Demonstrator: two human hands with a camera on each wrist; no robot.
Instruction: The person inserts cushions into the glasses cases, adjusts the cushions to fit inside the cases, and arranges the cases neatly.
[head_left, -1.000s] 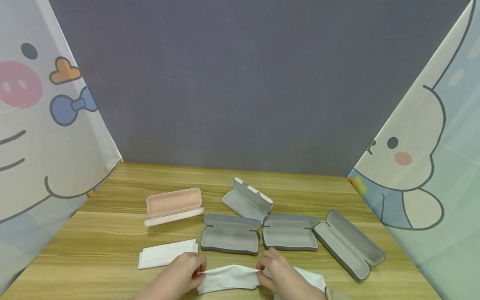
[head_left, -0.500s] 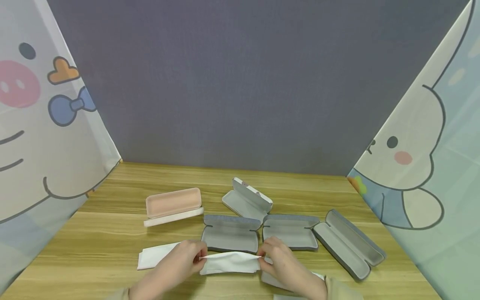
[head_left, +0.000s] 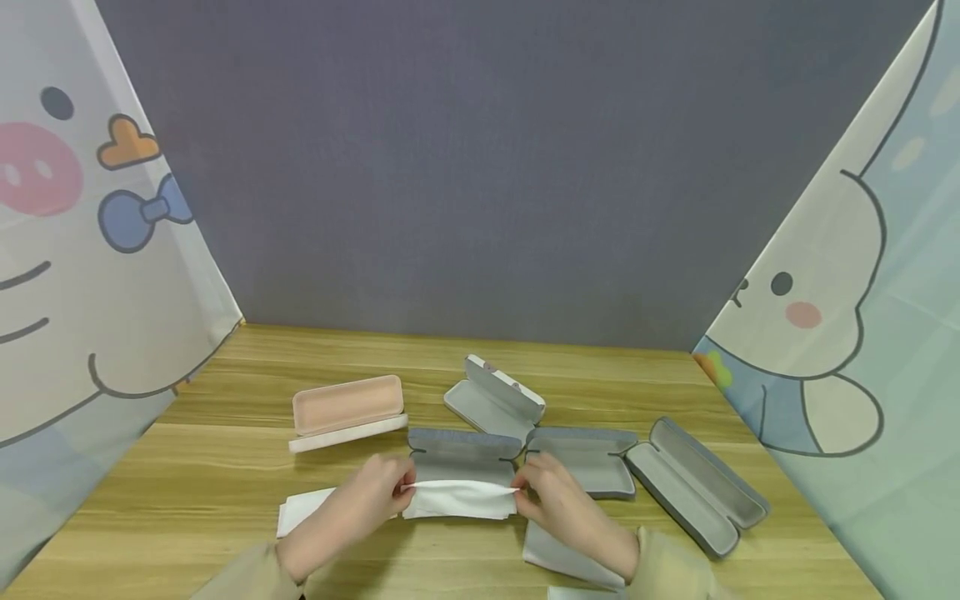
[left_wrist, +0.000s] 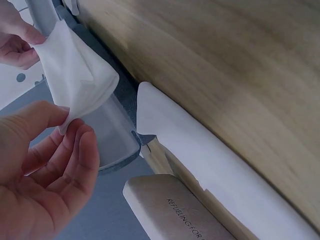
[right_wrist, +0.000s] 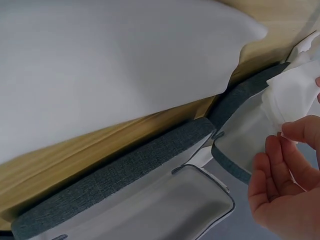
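Note:
A folded white cloth (head_left: 461,502) hangs stretched between my two hands. My left hand (head_left: 377,493) pinches its left end between thumb and fingers, and my right hand (head_left: 553,504) pinches the right end the same way. Behind and below the cloth lies an open grey glasses case (head_left: 465,468), its front part hidden by the fabric. In the left wrist view the cloth (left_wrist: 82,75) is over the case's grey lining (left_wrist: 115,135). The right wrist view also has the cloth (right_wrist: 295,95) above that case.
A second open grey glasses case (head_left: 581,475) stands beside the first, a third (head_left: 697,492) farther right. Behind are a peach-lined case (head_left: 348,404) and one with a patterned lid (head_left: 495,404). A white cloth (head_left: 300,510) lies left; a grey cloth (head_left: 566,557) lies under my right forearm.
Both hands have moved forward, away from me, carrying the stretched cloth from the near table edge to over the front part of the middle grey case. The cases have stayed put.

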